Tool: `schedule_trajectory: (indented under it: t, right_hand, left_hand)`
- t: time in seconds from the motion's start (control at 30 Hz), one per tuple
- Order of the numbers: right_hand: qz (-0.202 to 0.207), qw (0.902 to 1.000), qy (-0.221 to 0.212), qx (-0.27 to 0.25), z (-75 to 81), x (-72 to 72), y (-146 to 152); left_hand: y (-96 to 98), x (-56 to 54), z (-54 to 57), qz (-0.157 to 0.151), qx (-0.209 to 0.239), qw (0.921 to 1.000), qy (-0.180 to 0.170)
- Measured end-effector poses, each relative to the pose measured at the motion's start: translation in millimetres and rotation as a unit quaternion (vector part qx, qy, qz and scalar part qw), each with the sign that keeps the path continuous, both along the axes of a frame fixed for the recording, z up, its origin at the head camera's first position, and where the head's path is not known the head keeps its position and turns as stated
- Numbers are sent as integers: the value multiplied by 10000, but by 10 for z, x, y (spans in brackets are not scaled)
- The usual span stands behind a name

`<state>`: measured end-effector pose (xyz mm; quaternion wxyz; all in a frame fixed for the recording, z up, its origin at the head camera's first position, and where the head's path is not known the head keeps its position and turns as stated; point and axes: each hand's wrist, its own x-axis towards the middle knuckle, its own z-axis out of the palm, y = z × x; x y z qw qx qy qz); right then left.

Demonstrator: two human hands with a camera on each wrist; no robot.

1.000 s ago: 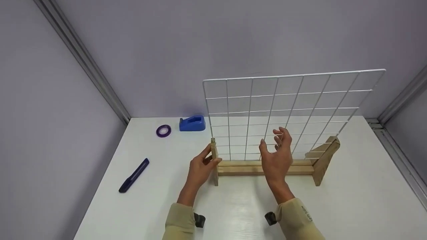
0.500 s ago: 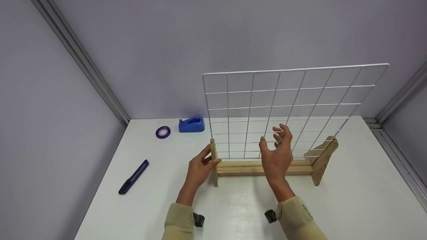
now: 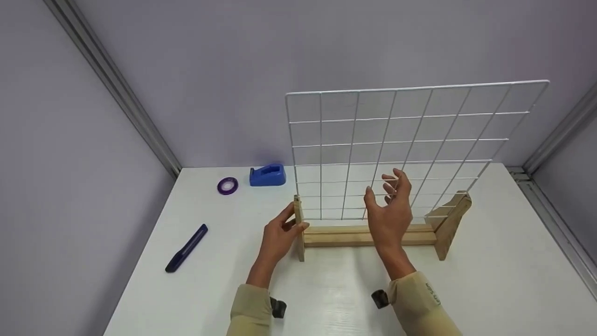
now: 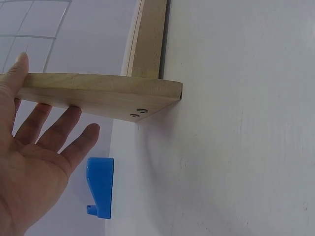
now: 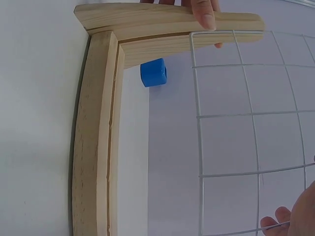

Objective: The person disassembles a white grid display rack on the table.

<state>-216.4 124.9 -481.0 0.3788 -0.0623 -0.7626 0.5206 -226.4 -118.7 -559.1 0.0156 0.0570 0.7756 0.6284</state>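
Note:
A wooden stand with a crossbar (image 3: 340, 239) and two side pieces sits on the white table. My left hand (image 3: 277, 239) holds its left side piece (image 4: 98, 91), thumb on the inner face and fingers on the outer face. A white wire grid panel (image 3: 419, 87) rises from the stand, leaning back between the side pieces. My right hand (image 3: 392, 221) holds the grid near its middle, fingers curled behind the wires and thumb in front. In the right wrist view, a gap shows between the grid's lower wire (image 5: 200, 142) and the grooved crossbar.
At the back stands a blue tape dispenser (image 3: 267, 175), beside a purple tape roll (image 3: 227, 185). A dark blue utility knife (image 3: 186, 248) lies on the left of the table. Grey walls with metal rails enclose the table.
The grid panel has slid upward along the side pieces, with my right hand rising slightly. My left hand stays at the left side piece.

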Motion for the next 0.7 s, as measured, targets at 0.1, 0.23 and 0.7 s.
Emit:
schedule_trajectory:
  t: [0.1, 0.23, 0.7]
  right_hand:
    - [20, 10000, 62, -27, 45, 2, 0]
    - [31, 9999, 93, -30, 89, 5, -4]
    - [59, 9998, 201, -25, 224, -4, 10]
  left_hand:
    - [-4, -12, 5, -35, 51, 10000, 17]
    - [-2, -11, 13, 3, 66, 9999, -78]
    - [9, -10, 16, 15, 8, 10000, -74]
